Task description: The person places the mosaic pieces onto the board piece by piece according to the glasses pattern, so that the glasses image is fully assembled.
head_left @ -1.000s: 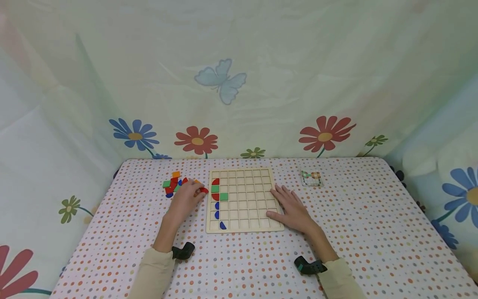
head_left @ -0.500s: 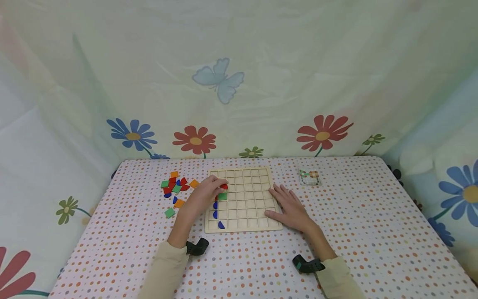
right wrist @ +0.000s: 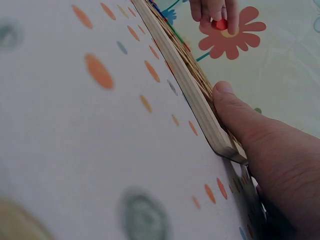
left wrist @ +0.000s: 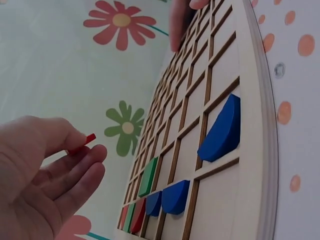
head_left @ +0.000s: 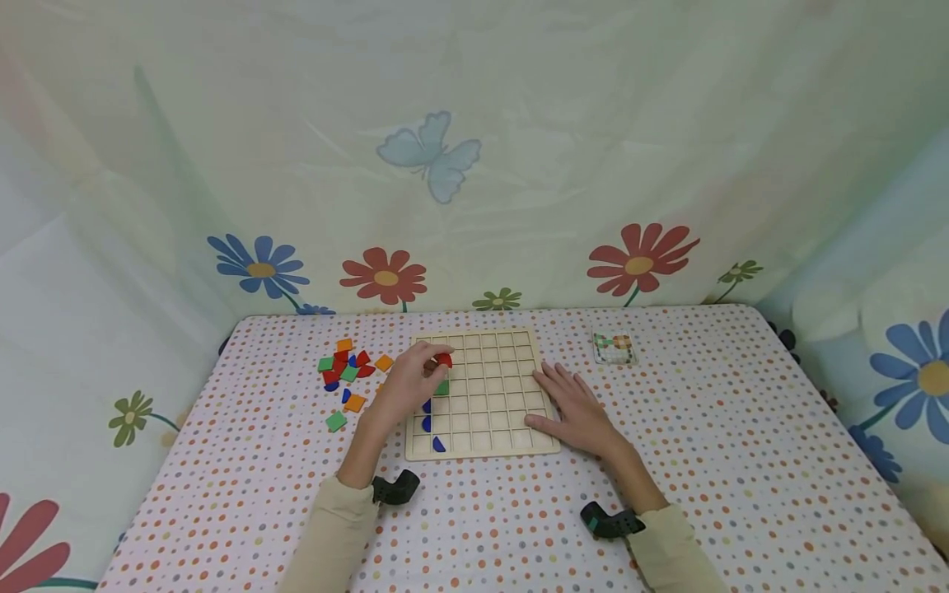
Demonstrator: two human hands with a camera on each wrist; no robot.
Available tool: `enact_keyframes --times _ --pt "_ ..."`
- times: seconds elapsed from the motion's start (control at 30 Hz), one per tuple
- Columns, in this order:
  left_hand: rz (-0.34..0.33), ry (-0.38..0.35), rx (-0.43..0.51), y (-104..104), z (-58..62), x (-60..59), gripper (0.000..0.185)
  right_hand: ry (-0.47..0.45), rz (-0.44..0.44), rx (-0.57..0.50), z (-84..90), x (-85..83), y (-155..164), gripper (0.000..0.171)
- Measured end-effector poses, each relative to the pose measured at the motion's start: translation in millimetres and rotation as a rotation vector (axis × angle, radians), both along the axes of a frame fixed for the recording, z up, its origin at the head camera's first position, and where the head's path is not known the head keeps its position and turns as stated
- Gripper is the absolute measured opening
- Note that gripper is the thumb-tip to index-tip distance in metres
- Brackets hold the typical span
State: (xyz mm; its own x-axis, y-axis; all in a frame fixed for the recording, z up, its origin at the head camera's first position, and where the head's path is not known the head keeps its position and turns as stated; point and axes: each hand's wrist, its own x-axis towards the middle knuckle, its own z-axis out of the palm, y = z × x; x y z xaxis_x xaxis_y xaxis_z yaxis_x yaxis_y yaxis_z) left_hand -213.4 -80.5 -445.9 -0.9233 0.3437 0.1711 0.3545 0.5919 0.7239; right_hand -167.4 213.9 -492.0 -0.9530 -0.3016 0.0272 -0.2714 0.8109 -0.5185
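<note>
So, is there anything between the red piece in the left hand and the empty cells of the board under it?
Nothing visible. The left hand pinches the red piece just above the wooden board; the cells right of it are open. The right hand rests on the board's far side.

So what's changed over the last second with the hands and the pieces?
The left hand left the loose pieces, carrying a red piece rightward over the wooden grid board; it now pinches it above the upper-left cells. The right hand stayed flat on the board's right edge; the pieces already in the board did not move.
</note>
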Motion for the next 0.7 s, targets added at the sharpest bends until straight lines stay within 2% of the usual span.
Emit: enact_keyframes --times 0.17,0.33,0.57,0.7 --pt "0.045 -0.020 0.061 3.0 1.0 1.4 0.031 -0.005 0.004 0.003 -0.4 0.0 -0.2 0.084" --pt "0.089 -0.004 0.060 4.5 0.7 2.5 0.031 -0.004 0.006 0.000 -0.1 0.2 0.6 0.084" --pt "0.083 0.015 0.035 4.6 -1.2 0.6 0.044 0.026 0.010 -0.007 -0.6 0.8 1.2 0.084" --pt "0.099 -0.016 0.048 4.8 -1.8 0.5 0.043 0.032 0.011 -0.012 -1.1 0.8 0.6 0.083"
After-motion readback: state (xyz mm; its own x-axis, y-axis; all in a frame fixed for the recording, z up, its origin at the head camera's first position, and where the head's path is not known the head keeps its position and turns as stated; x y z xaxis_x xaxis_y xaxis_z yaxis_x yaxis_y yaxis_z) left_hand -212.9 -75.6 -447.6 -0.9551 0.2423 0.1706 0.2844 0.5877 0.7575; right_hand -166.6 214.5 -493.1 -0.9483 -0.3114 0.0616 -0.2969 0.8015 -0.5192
